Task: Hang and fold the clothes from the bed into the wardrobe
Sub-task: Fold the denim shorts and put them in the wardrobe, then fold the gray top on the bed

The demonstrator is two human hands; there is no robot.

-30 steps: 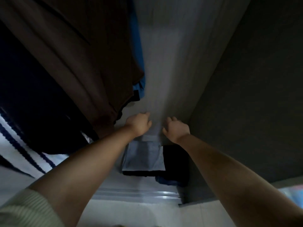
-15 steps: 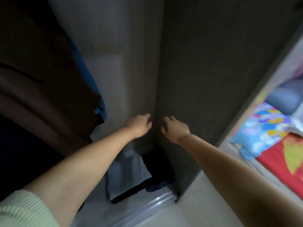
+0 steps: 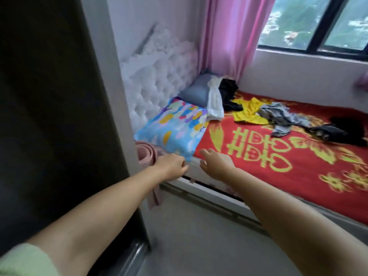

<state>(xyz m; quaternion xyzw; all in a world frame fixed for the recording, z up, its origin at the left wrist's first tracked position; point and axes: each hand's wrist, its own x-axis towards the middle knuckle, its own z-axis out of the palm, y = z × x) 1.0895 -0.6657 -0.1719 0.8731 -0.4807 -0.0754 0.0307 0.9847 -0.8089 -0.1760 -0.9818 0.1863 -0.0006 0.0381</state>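
Observation:
The bed (image 3: 258, 152) has a red cover with yellow signs. Loose clothes lie on its far part: a yellow garment (image 3: 248, 113), a grey one (image 3: 280, 118), a black one (image 3: 229, 94) near the pillows, a white one (image 3: 215, 104), and dark pieces (image 3: 338, 130) at the right. The dark wardrobe side (image 3: 49, 116) fills the left. My left hand (image 3: 171, 166) and my right hand (image 3: 217, 163) are held out side by side before the bed's near corner, fingers loosely curled, holding nothing.
A colourful blue pillow (image 3: 175, 128) and a grey-blue pillow (image 3: 197, 90) lie at the white tufted headboard (image 3: 157, 80). A rolled pink mat (image 3: 145, 154) stands between wardrobe and bed. Pink curtain (image 3: 225, 36) and window (image 3: 318, 22) lie behind. Grey floor (image 3: 189, 236) below.
The view has swung right, from the wardrobe's inside with its hanging and folded clothes to the bed. Both hands came out of the wardrobe, holding nothing.

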